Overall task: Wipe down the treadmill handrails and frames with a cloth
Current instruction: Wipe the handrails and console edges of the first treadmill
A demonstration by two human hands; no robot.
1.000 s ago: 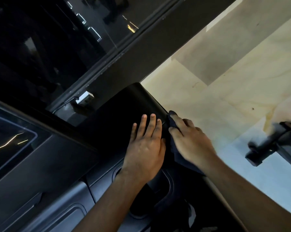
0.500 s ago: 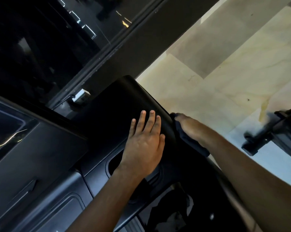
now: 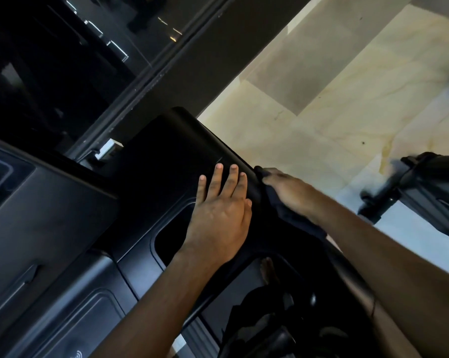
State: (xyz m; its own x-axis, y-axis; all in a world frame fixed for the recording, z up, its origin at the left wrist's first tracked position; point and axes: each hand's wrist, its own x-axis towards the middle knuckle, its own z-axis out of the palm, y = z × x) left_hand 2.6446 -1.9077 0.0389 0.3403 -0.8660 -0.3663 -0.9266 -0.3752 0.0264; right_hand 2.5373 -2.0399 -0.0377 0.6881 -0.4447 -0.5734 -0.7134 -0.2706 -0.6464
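Dark cloth (image 3: 293,218) under my right hand (image 3: 285,188), fingers too blurred to read, should hug the frame (image 3: 171,151) edge while my flat-fingered left hand (image 3: 218,215) steadies.

The left hand (image 3: 218,218) lies flat on the black treadmill console (image 3: 166,161); the right hand (image 3: 290,192) presses a dark cloth (image 3: 295,220) against its edge.

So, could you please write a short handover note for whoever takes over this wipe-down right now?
Left hand: flat, fingers straight, resting on the black panel.
Right hand: holds the dark cloth against the panel's right edge; it is motion-blurred.
Done: the frame does not show which surfaces are already wiped.
Left: finish this edge, then the rest of the treadmill.
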